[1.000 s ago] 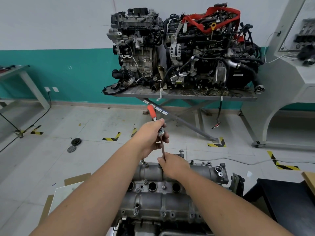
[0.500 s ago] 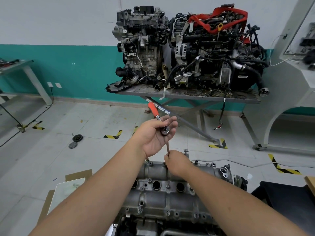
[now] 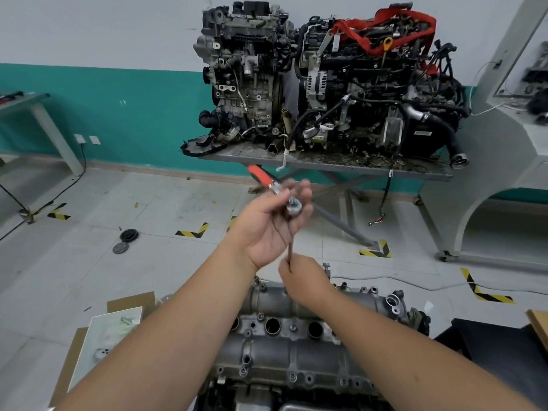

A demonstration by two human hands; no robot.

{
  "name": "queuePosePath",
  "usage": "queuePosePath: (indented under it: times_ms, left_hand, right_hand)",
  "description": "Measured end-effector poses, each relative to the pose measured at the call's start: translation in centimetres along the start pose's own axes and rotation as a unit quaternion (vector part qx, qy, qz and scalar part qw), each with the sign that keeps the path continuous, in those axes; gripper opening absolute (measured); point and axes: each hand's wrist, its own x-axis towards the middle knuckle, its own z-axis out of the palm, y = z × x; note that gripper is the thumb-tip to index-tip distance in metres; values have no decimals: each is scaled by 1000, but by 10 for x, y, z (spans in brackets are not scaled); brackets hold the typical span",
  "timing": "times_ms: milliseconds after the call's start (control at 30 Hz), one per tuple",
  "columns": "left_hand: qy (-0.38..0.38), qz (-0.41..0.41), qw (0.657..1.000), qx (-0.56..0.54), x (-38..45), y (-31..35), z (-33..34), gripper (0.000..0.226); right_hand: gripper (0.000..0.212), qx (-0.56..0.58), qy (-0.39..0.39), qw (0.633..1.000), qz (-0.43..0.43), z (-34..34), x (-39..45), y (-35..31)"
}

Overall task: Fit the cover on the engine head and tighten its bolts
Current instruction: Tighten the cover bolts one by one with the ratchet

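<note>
Most of the fitting looked finished when I watched this moment from my remote place: the cover [image 3: 296,330] was already sitting on the engine head [image 3: 267,393], at the bottom centre of the view, and I judged the work to be in the tightening step. Several bolts [image 3: 293,376] were visible along the near edge of the cover, and they looked seated, but I could not tell how tight they were. At least one bolt [image 3: 326,266] at the far edge stood clearly higher than the others, so some tightening was left.

The left hand [image 3: 271,223] was held up with the palm toward me, its fingers loosely bent around the round head of the ratchet [image 3: 293,206]; this part was blurred. The right hand [image 3: 305,280] was lower, just above the far edge of the cover, and its fingertips pinched the lower part of the extension bar [image 3: 290,250]. The bottom end of the bar was hidden behind this hand, so I could not say if it sat on a bolt.

The cover lay with its long axis from left to right across the view, its top face with the three round holes [image 3: 272,325] pointing up. The extension bar stood almost upright, leaning a little, and the red handle [image 3: 259,175] pointed up and to the left, away from me.
</note>
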Motion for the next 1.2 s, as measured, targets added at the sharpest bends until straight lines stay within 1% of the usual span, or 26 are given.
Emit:
queuePosePath:
  times_ms: [33, 67, 133, 233, 333, 433, 500, 600, 700, 767, 1000, 1200]
  left_hand:
    - [-26, 12, 1000, 1, 2, 7, 9, 18]
    - [-34, 23, 999, 16, 4, 12, 19, 16]
    - [-14, 39, 998, 50, 7, 20, 34, 16]
    - [14, 32, 999, 36, 2, 21, 32, 17]
    - [39, 33, 999, 19, -9, 18, 12, 15]
    - [39, 43, 998, 7, -17, 20, -4, 15]
    - [34, 49, 998, -3, -23, 25, -12, 20]
    - [38, 59, 997, -19, -31, 32, -23, 25]
    - [56, 61, 996, -24, -35, 32, -30, 24]
    - [65, 60, 996, -16, -37, 31, -34, 24]
    - [77, 61, 995, -21, -37, 30, -42, 25]
    - [88, 36, 995, -6, -31, 27, -38, 22]
  right_hand:
    - [33, 37, 0, 999, -9, -5, 4, -12]
    - [32, 79, -5, 997, -9, -11, 8, -22]
    - [34, 120, -17, 993, 6, -23, 16, -31]
    - [35, 72, -26, 997, 5, -28, 15, -20]
    - [34, 74, -67, 995, 11, -19, 11, -15]
    - [37, 74, -103, 992, 8, -8, 14, -24]
    - [41, 44, -120, 992, -5, -5, 18, -34]
    - [37, -19, -139, 990, -13, -5, 27, -45]
    - [27, -86, -144, 986, -21, -1, 32, -50]
    - [24, -114, -146, 982, -24, 4, 33, -50]
    - [25, -119, -131, 984, -14, 12, 32, -48]
    - [27, -102, -120, 987, -12, 12, 29, -48]
